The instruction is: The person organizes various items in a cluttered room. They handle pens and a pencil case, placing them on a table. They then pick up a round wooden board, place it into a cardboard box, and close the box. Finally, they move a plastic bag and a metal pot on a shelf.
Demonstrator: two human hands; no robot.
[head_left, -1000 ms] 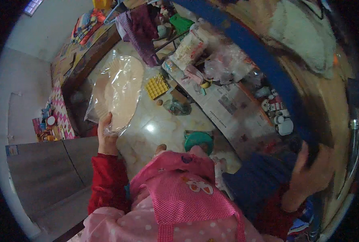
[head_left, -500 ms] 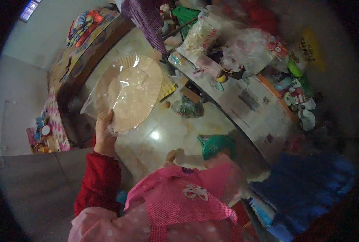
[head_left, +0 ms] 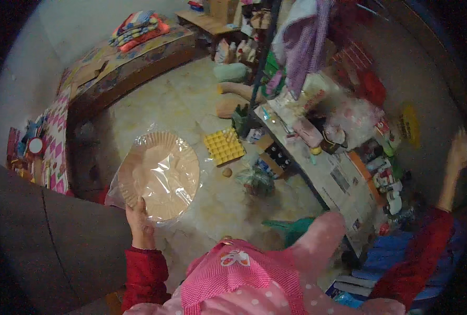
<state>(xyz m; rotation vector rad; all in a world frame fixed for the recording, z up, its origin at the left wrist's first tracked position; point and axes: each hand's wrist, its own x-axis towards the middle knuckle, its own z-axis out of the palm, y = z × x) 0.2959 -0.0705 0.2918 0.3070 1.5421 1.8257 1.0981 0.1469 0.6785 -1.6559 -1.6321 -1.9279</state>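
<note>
My left hand [head_left: 138,219] is closed on the edge of a pack of round, fluted paper liners [head_left: 162,173]. They are pale brown and wrapped in clear, shiny plastic, held up above the floor. My right hand [head_left: 457,152] is stretched far out to the right, near the dim wall, past the cluttered table. Its fingers look extended and hold nothing that I can see, though they are a little blurred.
To the right stands a long table [head_left: 330,181] covered with printed sheets, plastic bags [head_left: 351,121] and small items. On the floor lie a yellow egg tray [head_left: 224,146], a dark plastic bag [head_left: 255,180] and a box of bottles [head_left: 276,156]. A bed [head_left: 133,60] runs along the far left.
My right arm has come into view, reaching out to the right. The view has shifted, showing more of the far room. My left hand still grips the liner pack, now lower in the picture.
</note>
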